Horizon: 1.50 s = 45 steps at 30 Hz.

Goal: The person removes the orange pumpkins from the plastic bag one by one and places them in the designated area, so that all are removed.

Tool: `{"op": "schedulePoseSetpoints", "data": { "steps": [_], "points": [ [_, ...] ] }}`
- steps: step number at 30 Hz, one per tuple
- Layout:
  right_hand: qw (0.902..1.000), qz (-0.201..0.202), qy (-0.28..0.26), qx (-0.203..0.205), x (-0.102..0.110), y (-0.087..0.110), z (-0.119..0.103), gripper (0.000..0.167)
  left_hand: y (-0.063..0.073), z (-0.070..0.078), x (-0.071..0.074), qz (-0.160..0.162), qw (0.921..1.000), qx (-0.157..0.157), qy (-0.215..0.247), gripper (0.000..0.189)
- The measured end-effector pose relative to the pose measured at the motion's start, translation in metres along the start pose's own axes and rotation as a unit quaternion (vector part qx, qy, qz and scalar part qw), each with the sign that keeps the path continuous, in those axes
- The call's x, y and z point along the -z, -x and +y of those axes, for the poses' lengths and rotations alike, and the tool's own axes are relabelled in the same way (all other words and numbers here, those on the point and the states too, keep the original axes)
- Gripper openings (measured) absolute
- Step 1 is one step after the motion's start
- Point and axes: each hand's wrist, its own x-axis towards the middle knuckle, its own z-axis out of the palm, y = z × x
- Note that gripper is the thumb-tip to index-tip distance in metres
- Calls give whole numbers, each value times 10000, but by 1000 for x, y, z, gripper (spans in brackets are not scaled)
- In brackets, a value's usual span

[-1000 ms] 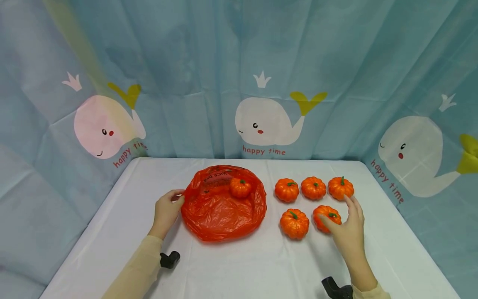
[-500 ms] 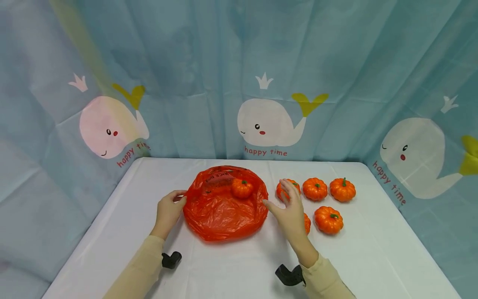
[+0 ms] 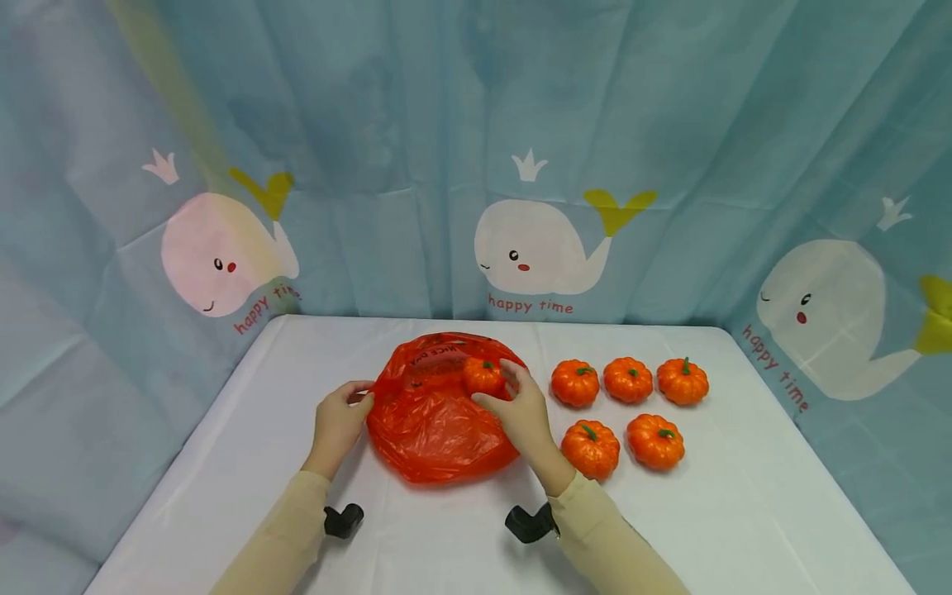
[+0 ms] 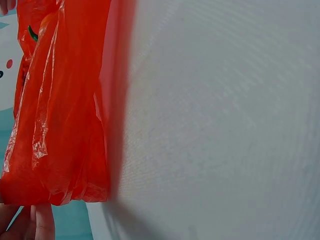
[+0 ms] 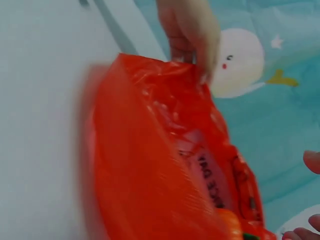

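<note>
A red plastic bag [image 3: 439,442] sits on the table with its mouth spread upward, one small orange pumpkin [image 3: 480,376] showing inside near the back right. On the bag's left rim, my left hand [image 3: 336,428] pinches the plastic between thumb and fingers, as the right wrist view also shows. My right hand [image 3: 528,420] is over the bag's right side, thumb and fingers spread beside the pumpkin in the head view. Seen from the right wrist, those fingertips [image 5: 313,161] are apart from the pumpkin and hold nothing.
Right of the bag, several more pumpkins lie in two rows; a front one [image 3: 590,449] is close to my right forearm. A white cloth [image 3: 439,545] covers the table. Behind stands a blue curtain [image 3: 387,248] printed with whales.
My right hand has moved left from above the loose pumpkins to over the bag, its fingers spread throughout. The left hand keeps its pinch on the bag's rim.
</note>
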Motion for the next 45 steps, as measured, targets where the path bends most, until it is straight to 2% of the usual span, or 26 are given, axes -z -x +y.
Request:
{"op": "schedulePoseSetpoints", "data": {
  "steps": [4,13,26,40,45],
  "points": [
    [9996,-191,-69,-183,-12,-4,7,74,2,-2,1,-27,10000,43,-39,31],
    [9979,183,272,-558,-25,-14,9,75,1,-4,0,11,10000,11,-42,31],
    [9920,525,973,-614,-30,-22,12,81,0,-2,-1,-13,10000,-23,-36,31],
    [9887,589,1142,-769,-40,-34,22,88,0,-1,-2,-128,9999,52,26,32],
    [9872,478,1291,-810,-45,-33,22,87,0,-1,-3,-131,9999,61,4,32]
  ]
}}
